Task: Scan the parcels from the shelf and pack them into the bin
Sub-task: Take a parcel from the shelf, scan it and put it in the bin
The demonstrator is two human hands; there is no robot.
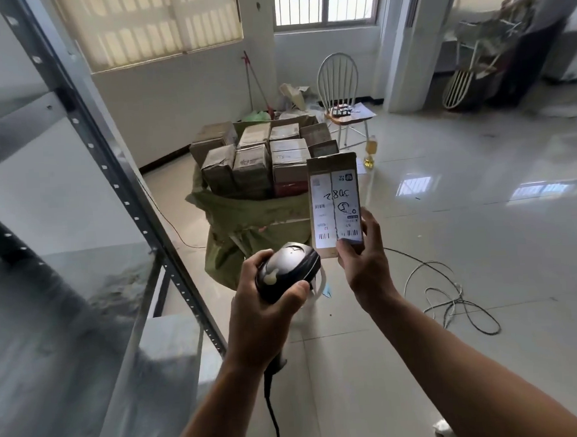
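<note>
Parcel (334,202): small carton, likely light and stiff; hold its lower edges, in front of bin (227,218).
Right hand (362,258): pinches its bottom end.
Left hand (265,306): curled round scanner (288,271).

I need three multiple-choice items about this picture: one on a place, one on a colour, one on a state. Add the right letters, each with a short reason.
1. Where does the bin with the packed parcels stand?
A. On the floor ahead of the person
B. On the shelf
C. On the chair

2. Which colour is the sack lining it?
A. Red
B. Green
C. Blue

3. What is the right hand doing?
A. Hanging empty
B. Resting on the shelf
C. Holding a labelled parcel upright

Answers:
1 A: the bin sits on the floor beyond both hands.
2 B: green cloth folds over its rim.
3 C: its fingers grip the parcel's lower end, while the left hand holds the scanner.
</note>
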